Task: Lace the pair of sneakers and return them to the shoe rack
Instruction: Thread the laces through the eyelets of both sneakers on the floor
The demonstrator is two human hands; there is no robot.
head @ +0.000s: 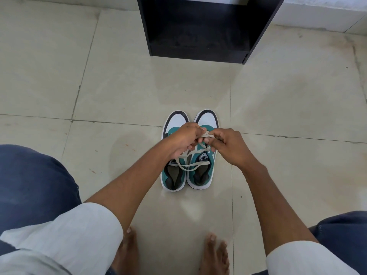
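Observation:
Two teal, white and black sneakers stand side by side on the floor, toes pointing away: the left sneaker (174, 175) and the right sneaker (200, 175). A cream lace (190, 165) runs from the right sneaker's tongue up into both hands, with one loop hanging across the two openings. My left hand (183, 138) and my right hand (228, 144) meet above the shoes' middle, each pinching the lace. The hands hide the eyelets and most of both tongues.
A black shoe rack (198, 54) with an open bottom shelf stands on the tiled floor beyond the sneakers. My bare feet (215, 255) and blue-trousered knees (33, 185) frame the near side. A white wall base (317, 14) runs at the far right.

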